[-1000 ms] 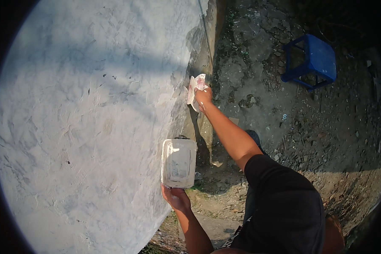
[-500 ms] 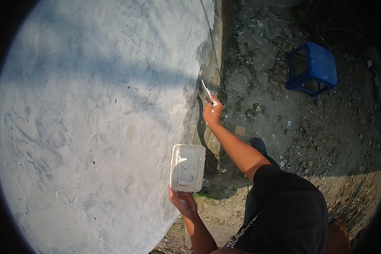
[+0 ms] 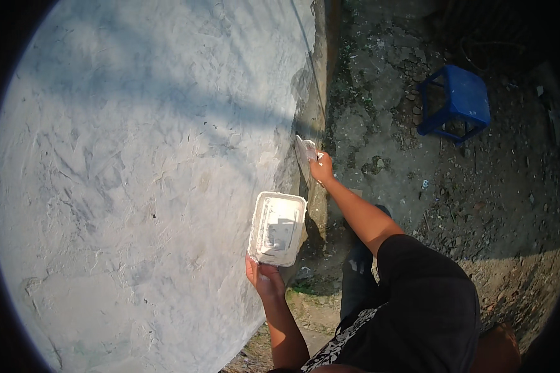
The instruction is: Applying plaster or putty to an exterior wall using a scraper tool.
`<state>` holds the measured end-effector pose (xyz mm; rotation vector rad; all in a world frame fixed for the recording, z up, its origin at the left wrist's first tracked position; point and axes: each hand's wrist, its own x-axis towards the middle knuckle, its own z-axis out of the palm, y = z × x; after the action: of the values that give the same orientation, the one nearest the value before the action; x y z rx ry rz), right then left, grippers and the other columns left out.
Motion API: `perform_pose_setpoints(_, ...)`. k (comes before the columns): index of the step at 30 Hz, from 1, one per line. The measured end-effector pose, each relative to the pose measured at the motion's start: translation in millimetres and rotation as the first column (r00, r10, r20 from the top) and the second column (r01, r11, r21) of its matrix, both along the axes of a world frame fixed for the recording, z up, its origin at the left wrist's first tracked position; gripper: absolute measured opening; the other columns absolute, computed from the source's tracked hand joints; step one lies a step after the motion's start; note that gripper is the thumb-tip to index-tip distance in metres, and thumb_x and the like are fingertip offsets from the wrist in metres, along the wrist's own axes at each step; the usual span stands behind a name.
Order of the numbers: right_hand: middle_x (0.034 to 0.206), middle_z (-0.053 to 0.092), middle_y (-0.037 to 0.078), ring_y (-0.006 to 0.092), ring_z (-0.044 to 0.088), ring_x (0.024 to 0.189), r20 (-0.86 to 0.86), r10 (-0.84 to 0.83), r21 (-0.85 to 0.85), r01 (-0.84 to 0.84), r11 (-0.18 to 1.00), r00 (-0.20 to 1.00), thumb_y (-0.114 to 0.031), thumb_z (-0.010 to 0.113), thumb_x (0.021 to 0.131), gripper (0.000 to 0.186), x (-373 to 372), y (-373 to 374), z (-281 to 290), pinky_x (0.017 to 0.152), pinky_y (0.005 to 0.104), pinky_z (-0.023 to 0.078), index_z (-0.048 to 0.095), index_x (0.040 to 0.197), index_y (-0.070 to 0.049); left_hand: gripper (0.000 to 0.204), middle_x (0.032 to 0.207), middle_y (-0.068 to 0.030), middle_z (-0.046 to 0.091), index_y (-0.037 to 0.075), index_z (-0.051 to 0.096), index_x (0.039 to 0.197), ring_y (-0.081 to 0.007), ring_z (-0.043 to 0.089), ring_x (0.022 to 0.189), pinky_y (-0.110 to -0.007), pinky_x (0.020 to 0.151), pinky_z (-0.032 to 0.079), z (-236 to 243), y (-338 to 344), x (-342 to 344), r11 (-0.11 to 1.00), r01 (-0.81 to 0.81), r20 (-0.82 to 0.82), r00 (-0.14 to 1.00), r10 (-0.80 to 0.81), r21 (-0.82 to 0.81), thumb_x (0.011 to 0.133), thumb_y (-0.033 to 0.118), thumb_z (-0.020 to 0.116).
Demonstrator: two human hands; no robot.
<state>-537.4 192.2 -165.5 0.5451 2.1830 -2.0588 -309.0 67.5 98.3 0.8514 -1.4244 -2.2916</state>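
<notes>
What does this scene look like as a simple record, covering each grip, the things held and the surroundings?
Left grip: holds the tray by its near end
Tray: pale, rectangular, white smears inside
Right grip: holds a flat tool, smeared white
Tool position: at the wall's right edge; contact cannot be told
Wall: whitish, uneven, partly shaded, fills the left side
Stool: blue, on the ground, upper right
Ground: grey, rough, littered with small bits
Sleeve: black, short, on the right arm
</notes>
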Motion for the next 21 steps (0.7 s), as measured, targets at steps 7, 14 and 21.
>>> perform_pose_setpoints(7, 0.113, 0.069, 0.021, 0.0351, 0.067, 0.105, 0.154, -0.178, -0.125, 0.197, 0.972, 0.972, -0.002, 0.059, 0.083, 0.038, -55, -41, 44, 0.09, 0.0385, 0.05, 0.067, 0.12, -0.003, 0.042, 0.133, -0.0207, 0.056, -0.006, 0.042, 0.135, -0.0294, 0.06, 0.116, -0.044, 0.099, 0.051, -3, -15, 8, 0.997, 0.074, 0.027, 0.997, -0.073, -0.023, 0.104, 0.022, 0.047)
perform_pose_setpoints(14, 0.111, 0.071, 0.02, 0.0307, 0.069, 0.103, -0.313, 0.199, -0.213, -0.273, 0.938, 0.929, 0.0, 0.05, 0.083, 0.039, 51, -38, 77, 0.091, 0.0346, 0.049, 0.067, 0.118, -0.002, 0.046, 0.138, -0.0216, 0.051, -0.007, 0.039, 0.138, -0.0317, 0.056, 0.124, -0.047, 0.104, 0.046, -12, -39, 9, 0.997, 0.064, -0.01, 0.998, -0.064, 0.043, 0.103, 0.022, 0.048)
perform_pose_setpoints(21, 0.084, 0.067, 0.006, 0.0144, 0.06, 0.077, -0.178, -0.287, -0.16, 0.26, 0.952, 0.941, 0.001, 0.05, 0.081, 0.038, 8, -33, 76, 0.075, 0.0281, 0.047, 0.067, 0.115, 0.002, 0.051, 0.141, -0.0232, 0.048, -0.007, 0.033, 0.142, -0.0335, 0.05, 0.129, -0.049, 0.109, 0.041, -20, -38, 7, 0.987, 0.148, -0.044, 0.988, -0.146, 0.054, 0.102, 0.022, 0.049)
